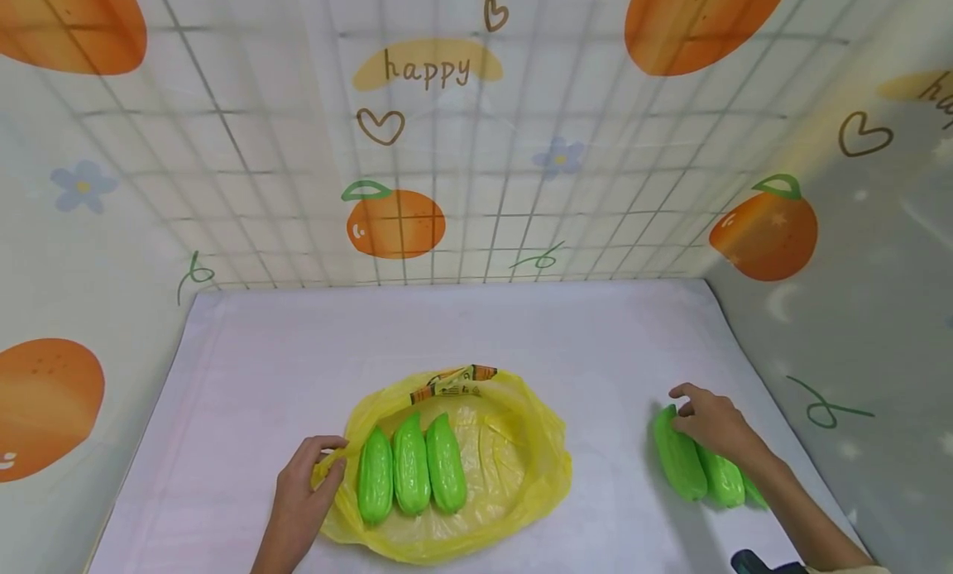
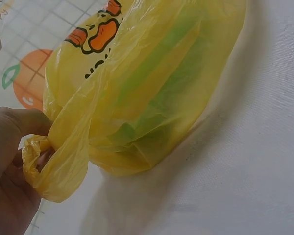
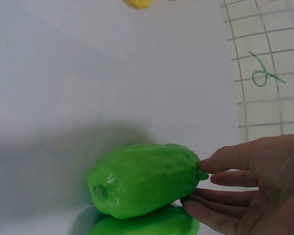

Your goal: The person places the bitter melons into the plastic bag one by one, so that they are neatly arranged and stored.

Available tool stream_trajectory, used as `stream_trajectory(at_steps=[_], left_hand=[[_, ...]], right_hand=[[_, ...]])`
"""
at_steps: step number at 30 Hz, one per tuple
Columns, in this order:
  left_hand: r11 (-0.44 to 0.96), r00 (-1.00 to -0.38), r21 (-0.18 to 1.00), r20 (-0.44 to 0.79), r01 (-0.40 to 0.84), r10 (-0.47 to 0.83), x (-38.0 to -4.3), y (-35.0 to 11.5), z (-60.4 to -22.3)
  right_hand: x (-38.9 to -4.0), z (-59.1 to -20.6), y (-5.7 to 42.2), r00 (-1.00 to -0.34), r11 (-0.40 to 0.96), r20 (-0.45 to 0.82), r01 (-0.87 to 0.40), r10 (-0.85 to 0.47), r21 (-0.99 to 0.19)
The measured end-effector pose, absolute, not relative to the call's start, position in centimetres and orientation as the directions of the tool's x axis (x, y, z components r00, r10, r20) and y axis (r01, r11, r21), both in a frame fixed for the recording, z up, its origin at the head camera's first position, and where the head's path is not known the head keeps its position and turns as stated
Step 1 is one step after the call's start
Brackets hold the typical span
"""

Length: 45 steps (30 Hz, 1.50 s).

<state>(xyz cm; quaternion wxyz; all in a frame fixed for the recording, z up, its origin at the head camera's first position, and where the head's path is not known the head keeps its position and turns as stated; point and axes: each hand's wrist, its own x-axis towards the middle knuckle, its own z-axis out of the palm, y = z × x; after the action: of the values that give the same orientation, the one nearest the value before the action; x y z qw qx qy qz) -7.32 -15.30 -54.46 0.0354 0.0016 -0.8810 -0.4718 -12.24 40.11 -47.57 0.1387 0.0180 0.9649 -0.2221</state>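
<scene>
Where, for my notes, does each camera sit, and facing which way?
Head: head-worn, facing forward and down at the yellow bag; left hand, right hand show.
Left wrist: on that wrist, facing the bag; left hand shows.
Right wrist: on that wrist, facing green vegetables; right hand shows.
Head and left wrist share the bag.

pale tabletop (image 1: 596, 334) | grid-patterned backdrop (image 1: 298, 148) | printed oranges (image 1: 396, 224) | blue flowers (image 1: 560, 158) | "happy" lettering (image 1: 428, 68)

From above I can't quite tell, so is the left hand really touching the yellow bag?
Touching. The left wrist view shows it: the left hand holds the yellow bag, its gathered edge pinched in the fingers.
</scene>
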Motion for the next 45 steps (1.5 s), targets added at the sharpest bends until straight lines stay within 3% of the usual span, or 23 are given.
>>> stream_trajectory(at_steps=[11, 18, 25, 45], left_hand=[[0.552, -0.998, 0.834, 0.041, 0.011, -0.041, -7.3, -15.3, -54.5], [0.558, -0.997, 0.830, 0.063, 0.030, -0.041, -7.3, -15.3, -54.5], [0.559, -0.995, 0.827, 0.098, 0.062, -0.035, -7.2, -15.3, -54.3], [0.546, -0.999, 0.837, 0.034, 0.011, -0.031, -7.4, -15.2, -54.2]], right_hand=[[-12.4, -46.9, 39.1, -0.926, 0.893, -0.371, 0.104, -0.075, -0.438], [-12.6, -47.1, 38.7, -0.899, 0.842, -0.434, 0.186, -0.062, -0.506], [-12.9, -47.4, 39.1, -0.880, 0.833, -0.473, 0.241, -0.028, -0.497], [-13.4, -45.5, 38.1, -0.878, 0.674, -0.471, 0.298, -0.085, -0.676]])
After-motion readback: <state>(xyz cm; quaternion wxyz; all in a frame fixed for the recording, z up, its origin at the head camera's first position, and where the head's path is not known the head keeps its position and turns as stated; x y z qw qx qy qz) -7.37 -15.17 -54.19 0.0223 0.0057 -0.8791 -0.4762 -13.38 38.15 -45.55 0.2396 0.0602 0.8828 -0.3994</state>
